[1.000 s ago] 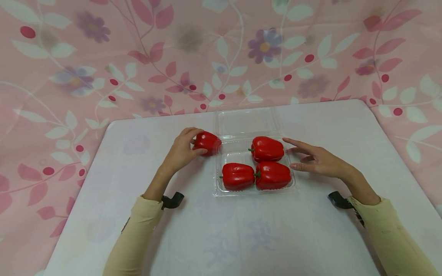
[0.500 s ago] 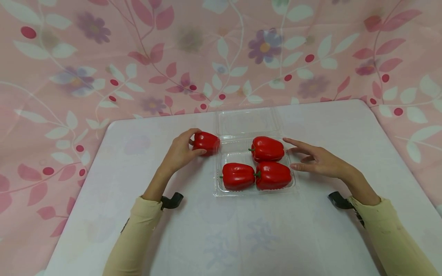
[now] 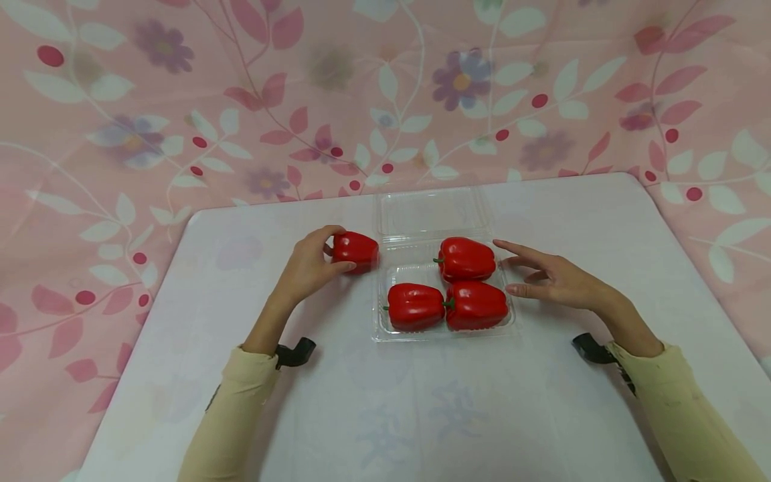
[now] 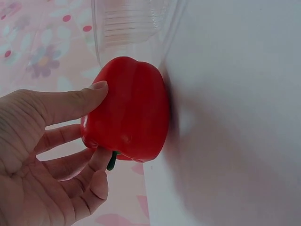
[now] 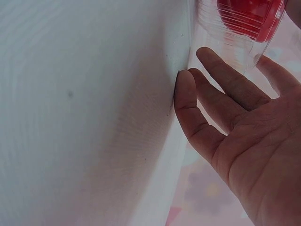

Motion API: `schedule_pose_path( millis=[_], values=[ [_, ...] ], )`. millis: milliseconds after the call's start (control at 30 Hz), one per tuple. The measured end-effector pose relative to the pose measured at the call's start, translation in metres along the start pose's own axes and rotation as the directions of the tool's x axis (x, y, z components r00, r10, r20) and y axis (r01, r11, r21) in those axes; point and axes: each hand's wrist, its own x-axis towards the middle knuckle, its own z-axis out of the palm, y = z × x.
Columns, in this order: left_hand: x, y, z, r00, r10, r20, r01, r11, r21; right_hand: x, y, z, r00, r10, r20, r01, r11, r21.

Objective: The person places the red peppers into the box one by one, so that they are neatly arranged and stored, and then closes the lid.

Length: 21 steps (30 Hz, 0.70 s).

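Observation:
My left hand (image 3: pixel 311 266) grips a red bell pepper (image 3: pixel 356 252) just left of a clear plastic clamshell box (image 3: pixel 394 266). In the left wrist view the thumb presses one side of that pepper (image 4: pixel 129 108), and its green stem (image 4: pixel 111 161) points back toward the palm. Inside the box lie three more red peppers: one at the back right (image 3: pixel 466 259), one at the front left (image 3: pixel 415 307) and one at the front right (image 3: pixel 476 305). My right hand (image 3: pixel 557 278) is beside the box's right wall, its fingers loosely extended and holding nothing.
The box's clear lid (image 3: pixel 432 213) lies folded back behind it. A white cloth covers the table (image 3: pixel 421 402), and a pink floral curtain (image 3: pixel 385 87) hangs along its back edge. Dark wrist cameras sit at both sleeves.
My left hand has drawn the held pepper slightly left, away from the box's left rim. The right hand and the peppers in the box stay put.

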Motion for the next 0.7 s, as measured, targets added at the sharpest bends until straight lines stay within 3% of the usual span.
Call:
schedule_pose_path(
  millis=[700],
  values=[
    [-0.012, 0.007, -0.026, 0.996, 0.001, -0.093, -0.001, 1.000, 0.000, 0.000, -0.002, -0.002, 1.000, 0.005, 0.011, -0.005, 1.000, 0.015]
  ],
)
